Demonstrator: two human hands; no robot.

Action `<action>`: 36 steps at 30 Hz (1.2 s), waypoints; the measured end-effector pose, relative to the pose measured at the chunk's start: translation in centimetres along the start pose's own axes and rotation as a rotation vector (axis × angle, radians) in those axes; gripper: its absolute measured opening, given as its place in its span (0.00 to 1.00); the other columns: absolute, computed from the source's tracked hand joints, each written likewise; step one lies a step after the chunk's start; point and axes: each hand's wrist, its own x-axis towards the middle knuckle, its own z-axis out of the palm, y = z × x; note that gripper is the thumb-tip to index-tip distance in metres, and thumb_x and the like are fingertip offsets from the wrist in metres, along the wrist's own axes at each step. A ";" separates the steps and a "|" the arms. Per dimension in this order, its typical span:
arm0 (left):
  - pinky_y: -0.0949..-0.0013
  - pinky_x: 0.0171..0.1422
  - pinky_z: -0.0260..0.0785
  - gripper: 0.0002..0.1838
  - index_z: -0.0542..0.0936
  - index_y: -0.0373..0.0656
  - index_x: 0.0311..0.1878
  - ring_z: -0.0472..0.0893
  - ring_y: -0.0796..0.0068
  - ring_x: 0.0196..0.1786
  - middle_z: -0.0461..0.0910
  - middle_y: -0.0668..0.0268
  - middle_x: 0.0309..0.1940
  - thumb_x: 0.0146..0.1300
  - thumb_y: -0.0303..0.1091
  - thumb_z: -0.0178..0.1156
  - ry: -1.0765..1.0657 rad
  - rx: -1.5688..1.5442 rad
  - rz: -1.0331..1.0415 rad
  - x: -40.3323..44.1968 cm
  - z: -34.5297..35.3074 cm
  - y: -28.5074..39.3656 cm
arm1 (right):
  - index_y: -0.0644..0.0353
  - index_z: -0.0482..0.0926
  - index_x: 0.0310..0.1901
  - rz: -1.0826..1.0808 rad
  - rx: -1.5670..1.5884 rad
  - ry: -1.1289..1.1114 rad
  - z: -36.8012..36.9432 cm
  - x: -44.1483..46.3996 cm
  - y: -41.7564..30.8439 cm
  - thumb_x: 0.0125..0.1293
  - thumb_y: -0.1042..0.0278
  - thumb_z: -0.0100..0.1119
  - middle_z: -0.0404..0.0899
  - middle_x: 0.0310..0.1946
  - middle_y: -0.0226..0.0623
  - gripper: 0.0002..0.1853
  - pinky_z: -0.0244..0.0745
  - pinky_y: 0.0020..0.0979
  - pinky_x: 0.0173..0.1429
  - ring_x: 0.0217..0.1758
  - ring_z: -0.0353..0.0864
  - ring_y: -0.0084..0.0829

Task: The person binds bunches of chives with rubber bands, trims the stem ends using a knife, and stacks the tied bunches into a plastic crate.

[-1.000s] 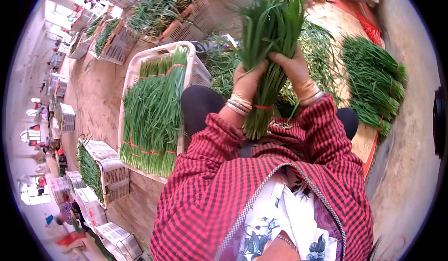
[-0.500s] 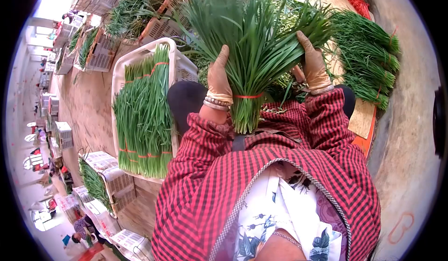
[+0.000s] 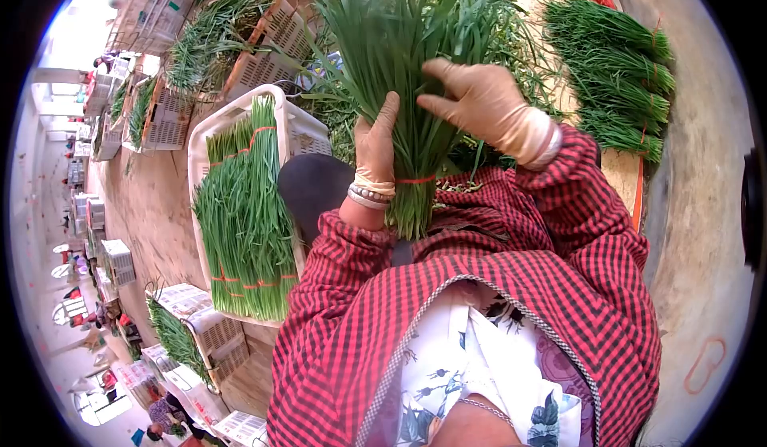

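Note:
An upright bunch of long green stalks (image 3: 415, 119), tied low down with a red band, stands in front of my body with its leaves fanned out at the top. Around its left side is my gloved left hand (image 3: 375, 145), thumb pointing up along the stalks. My gloved right hand (image 3: 479, 103) is at the bunch's right side, thumb and index finger near each other on the leaves; whether a leaf is pinched between them is too small to tell. To the left, a white crate (image 3: 285, 207) holds several banded bunches laid flat.
Loose stalks (image 3: 511, 39) lie behind the bunch. Several tied bunches (image 3: 611, 79) rest on a board at the right. Crates with greens (image 3: 264, 47) stand at the upper left, another (image 3: 216, 331) at the lower left. A person (image 3: 164, 415) is far off at the lower left.
The bunch was spread wide between my hands and is now narrower. My right hand has moved left, from the outer leaves to the middle of the bunch. My left hand stays at its left side.

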 end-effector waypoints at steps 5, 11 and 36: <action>0.66 0.53 0.78 0.22 0.74 0.32 0.60 0.83 0.67 0.47 0.81 0.58 0.49 0.70 0.38 0.61 -0.039 -0.012 -0.016 0.1 -0.9 -0.2 | 0.52 0.76 0.40 -0.166 -0.058 -0.050 1.5 -0.1 1.8 0.66 0.57 0.58 0.81 0.25 0.39 0.10 0.78 0.40 0.32 0.28 0.84 0.43; 0.57 0.51 0.82 0.19 0.76 0.35 0.57 0.85 0.60 0.45 0.83 0.56 0.48 0.70 0.39 0.59 0.104 -0.110 -0.149 1.4 -3.4 -0.2 | 0.51 0.74 0.60 0.496 -0.248 -0.100 -2.3 -0.4 9.4 0.71 0.49 0.55 0.83 0.28 0.36 0.22 0.79 0.35 0.35 0.28 0.83 0.33; 0.59 0.55 0.78 0.24 0.76 0.38 0.59 0.83 0.64 0.48 0.82 0.60 0.51 0.67 0.45 0.62 -0.190 -0.325 -0.305 5.2 -3.5 -1.9 | 0.67 0.61 0.69 0.474 1.268 -0.330 5.6 -2.6 0.5 0.61 0.48 0.69 0.73 0.62 0.41 0.44 0.63 0.32 0.70 0.64 0.71 0.32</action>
